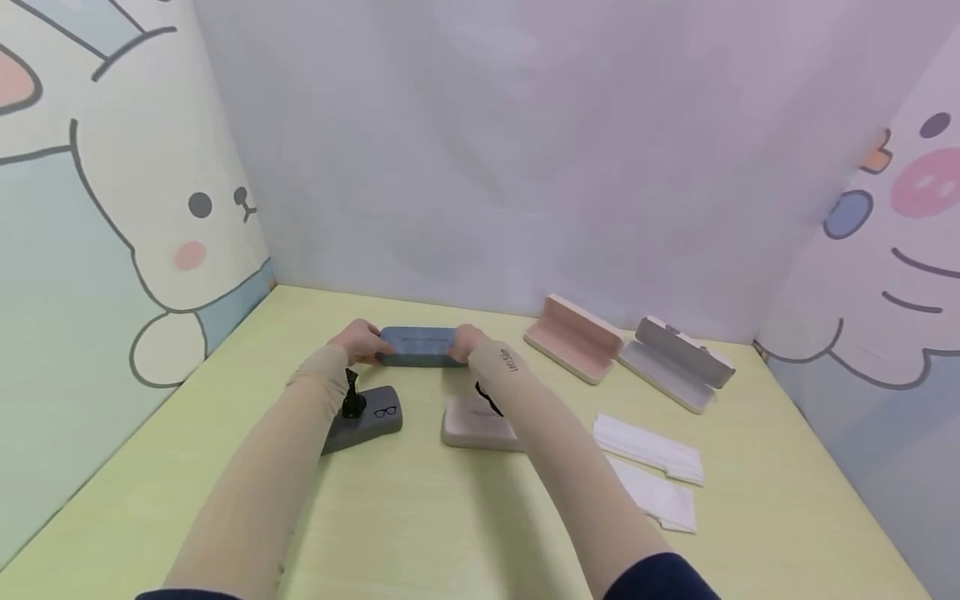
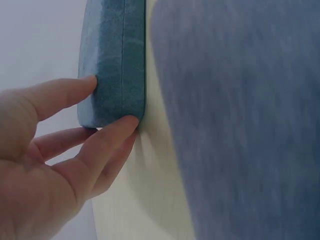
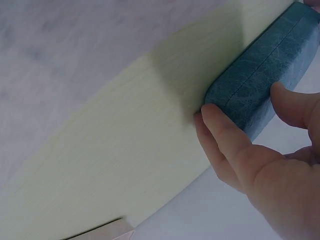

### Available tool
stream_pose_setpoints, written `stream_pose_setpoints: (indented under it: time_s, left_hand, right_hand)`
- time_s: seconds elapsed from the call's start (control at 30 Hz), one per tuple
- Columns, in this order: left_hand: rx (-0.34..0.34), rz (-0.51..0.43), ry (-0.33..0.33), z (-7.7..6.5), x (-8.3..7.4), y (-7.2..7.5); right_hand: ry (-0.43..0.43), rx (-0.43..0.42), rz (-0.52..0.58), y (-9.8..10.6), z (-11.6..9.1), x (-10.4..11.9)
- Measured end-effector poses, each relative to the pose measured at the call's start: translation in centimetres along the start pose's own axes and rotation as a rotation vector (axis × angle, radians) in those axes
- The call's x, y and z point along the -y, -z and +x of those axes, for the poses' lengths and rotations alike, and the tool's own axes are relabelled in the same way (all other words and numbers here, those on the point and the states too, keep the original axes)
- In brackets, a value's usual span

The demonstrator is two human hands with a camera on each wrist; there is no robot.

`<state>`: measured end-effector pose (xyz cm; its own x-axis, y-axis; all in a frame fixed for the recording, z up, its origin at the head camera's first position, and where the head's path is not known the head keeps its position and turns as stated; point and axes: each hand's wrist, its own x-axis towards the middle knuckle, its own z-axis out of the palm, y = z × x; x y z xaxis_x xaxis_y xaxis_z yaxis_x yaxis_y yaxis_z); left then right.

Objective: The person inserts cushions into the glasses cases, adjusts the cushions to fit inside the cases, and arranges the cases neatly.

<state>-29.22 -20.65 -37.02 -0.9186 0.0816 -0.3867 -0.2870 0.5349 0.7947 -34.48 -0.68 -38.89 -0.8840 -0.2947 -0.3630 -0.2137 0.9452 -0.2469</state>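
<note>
A closed blue glasses case (image 1: 420, 346) lies toward the back of the table, its long side facing me. My left hand (image 1: 360, 340) holds its left end; in the left wrist view the thumb is on one face and the fingertips (image 2: 131, 122) are at the end corner. At the opposite end my right hand (image 1: 467, 342) grips the case, thumb on one face and fingers around the corner in the right wrist view. Nearer to me, a closed dark grey case (image 1: 382, 421) with a glasses drawing and a closed pale case (image 1: 472, 427) sit partly behind my forearms.
Back right, a pink glasses case (image 1: 573, 337) and a grey one (image 1: 671, 367) stand with their lids raised. Two folded white cloths, an upper cloth (image 1: 648, 450) and a lower cloth (image 1: 656, 496), lie in front of them. A wall (image 1: 487, 167) rises behind the table.
</note>
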Motion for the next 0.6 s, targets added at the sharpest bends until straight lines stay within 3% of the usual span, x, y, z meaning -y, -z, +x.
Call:
stream_pose_setpoints:
  time_s: [0.1, 0.2, 0.33, 0.6]
  left_hand:
    - [-0.009, 0.005, 0.022, -0.2, 0.9, 1.0]
    - [-0.011, 0.027, 0.032, -0.6, 1.8, 2.0]
    - [-0.013, 0.050, 0.034, -1.9, 2.8, 3.1]
    - [-0.016, 0.038, 0.042, -3.3, 4.9, 5.5]
  right_hand:
    - [0.004, -0.019, 0.036, 1.0, -4.2, 2.5]
    - [0.007, -0.041, 0.060, 0.4, -4.1, 3.8]
    - [0.016, -0.048, 0.121, -1.1, -1.7, 4.7]
    - [0.082, -0.043, 0.180, -1.8, -2.2, 7.1]
